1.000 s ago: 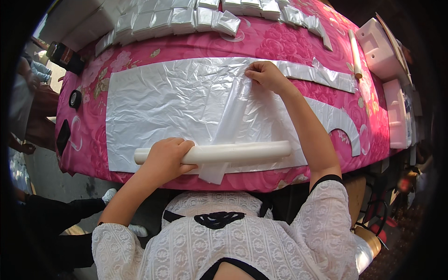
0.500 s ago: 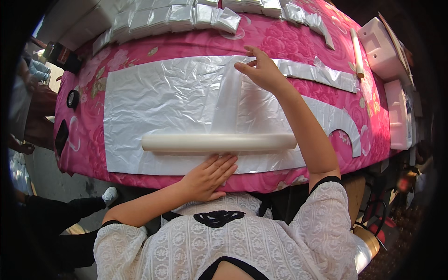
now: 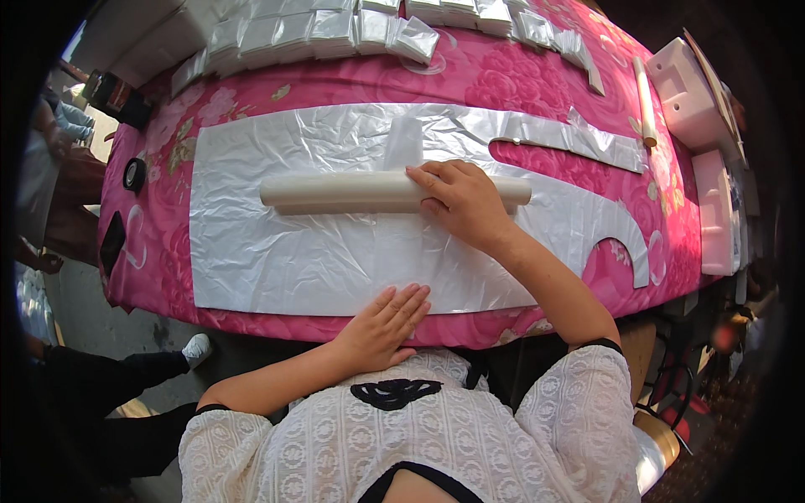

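A large white plastic carrier bag [image 3: 277, 277] lies spread flat and creased, its two handles reaching to the right. Across its middle rests a long cream-white roller [image 3: 335, 191], parallel to the table's near edge. My right hand [image 3: 465, 201] is over the roller, right of its centre, with the fingers bent round its top and the thumb toward me. Part of the roller is hidden under that hand. My left hand [image 3: 390, 318] lies flat, fingers stretched out, on the bag's near edge.
Stacks of folded white bags [image 3: 331, 33] line the far side of the pink flowered cloth [image 3: 520, 75]. A second rod [image 3: 645, 101] and white foam boxes [image 3: 688, 92] are at the right. A black tape roll [image 3: 133, 174] and phone [image 3: 111, 241] lie left; people stand beyond.
The roller has moved away from me, from the bag's near part to its middle. My right hand has come down from the bag's far edge onto it; my left hand has barely moved.
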`<state>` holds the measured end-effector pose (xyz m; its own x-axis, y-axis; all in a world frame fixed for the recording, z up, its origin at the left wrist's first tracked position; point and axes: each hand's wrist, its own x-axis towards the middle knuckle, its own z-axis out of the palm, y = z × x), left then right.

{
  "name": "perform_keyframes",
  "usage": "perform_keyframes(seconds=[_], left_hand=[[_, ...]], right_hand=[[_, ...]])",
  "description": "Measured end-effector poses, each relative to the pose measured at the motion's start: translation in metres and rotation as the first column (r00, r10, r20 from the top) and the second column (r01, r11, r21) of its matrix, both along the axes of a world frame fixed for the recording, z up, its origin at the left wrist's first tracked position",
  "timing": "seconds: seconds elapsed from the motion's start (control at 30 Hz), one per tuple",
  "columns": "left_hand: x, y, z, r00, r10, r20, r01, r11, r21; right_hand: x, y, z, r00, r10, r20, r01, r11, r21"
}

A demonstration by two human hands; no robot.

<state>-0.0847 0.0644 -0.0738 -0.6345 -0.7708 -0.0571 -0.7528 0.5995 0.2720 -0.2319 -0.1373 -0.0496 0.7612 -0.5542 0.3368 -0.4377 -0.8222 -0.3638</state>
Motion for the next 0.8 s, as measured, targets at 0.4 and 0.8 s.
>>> perform_keyframes(seconds=[0.4,0.8], left_hand=[[0.045,0.004,0.000,0.952,-0.082,-0.293,0.031,0.984,-0.176],[0.045,-0.016,0.017,0.723,-0.029,-0.691,-0.068,0.991,-0.114]], right_hand=[[0.004,-0.002,0.014,0.986,0.133,0.099,-0.136,0.991,0.018],[-0.011,0.073,-0.003,0.957,0.283,0.065,-0.291,0.929,0.228]])
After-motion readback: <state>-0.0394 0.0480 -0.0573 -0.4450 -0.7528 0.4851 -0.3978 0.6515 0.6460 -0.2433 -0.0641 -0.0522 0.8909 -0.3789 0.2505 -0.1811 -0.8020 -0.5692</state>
